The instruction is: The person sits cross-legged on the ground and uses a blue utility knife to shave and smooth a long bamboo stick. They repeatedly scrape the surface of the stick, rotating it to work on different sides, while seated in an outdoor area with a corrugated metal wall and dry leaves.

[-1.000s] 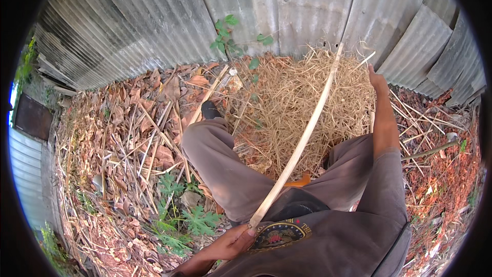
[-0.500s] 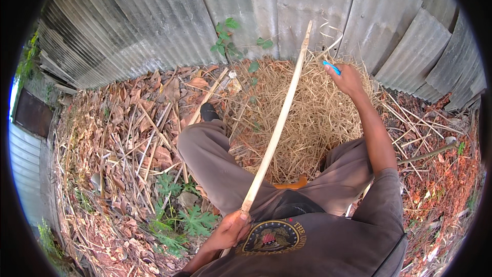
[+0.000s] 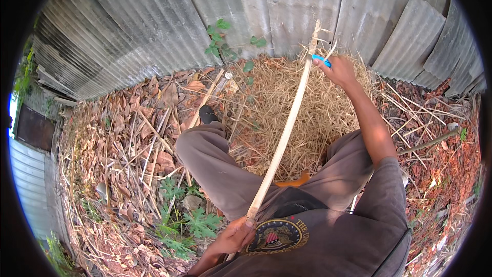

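Blue tool (image 3: 322,60), perhaps a knife, mostly hidden

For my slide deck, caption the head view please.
Seated person's left hand grips a bamboo strip; right hand holds blue-handled tool near its tip.

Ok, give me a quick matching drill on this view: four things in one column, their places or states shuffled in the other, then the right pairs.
Things:
1. left hand
2. right hand
3. straw pile
4. green plant

Places or states:
A. against the corrugated metal wall
B. gripping the lower end of the pale stick
C. on the ground between the knees
D. at the stick's far end, holding a blue tool

Pairs: 1-B, 2-D, 3-C, 4-A
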